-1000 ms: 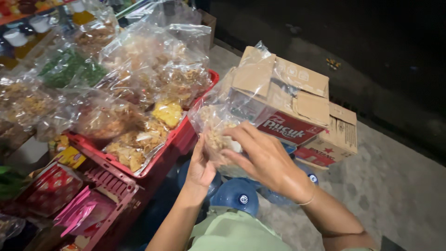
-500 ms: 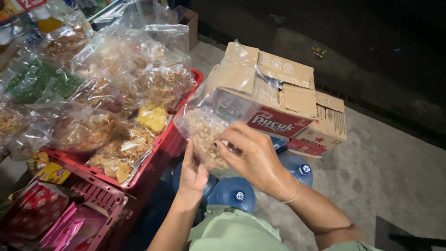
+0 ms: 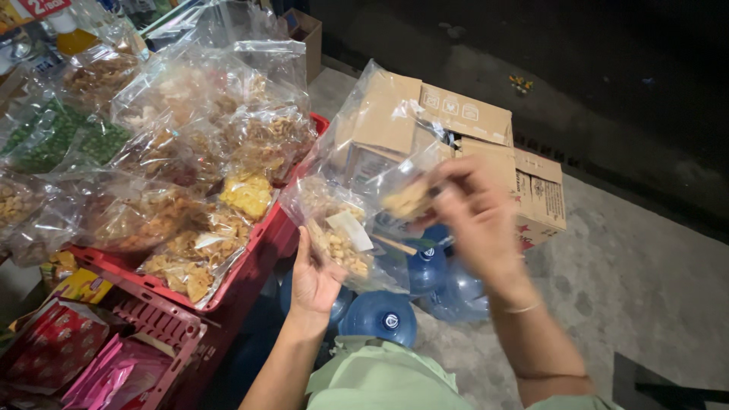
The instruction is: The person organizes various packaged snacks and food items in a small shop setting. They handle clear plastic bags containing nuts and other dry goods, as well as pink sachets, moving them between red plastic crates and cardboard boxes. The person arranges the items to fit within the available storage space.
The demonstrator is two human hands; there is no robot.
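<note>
Clear plastic bag [image 3: 342, 220] of pale snack pieces, upright, top open.

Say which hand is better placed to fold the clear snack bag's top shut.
Right, probably. The right hand is up at the clear snack bag's loose top; the left hand cups the filled bottom and seems needed for support.

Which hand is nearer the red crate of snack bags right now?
Left. The left hand sits beside the red crate, holding the clear snack bag from below. The right hand is raised farther off, over the cardboard boxes.
</note>
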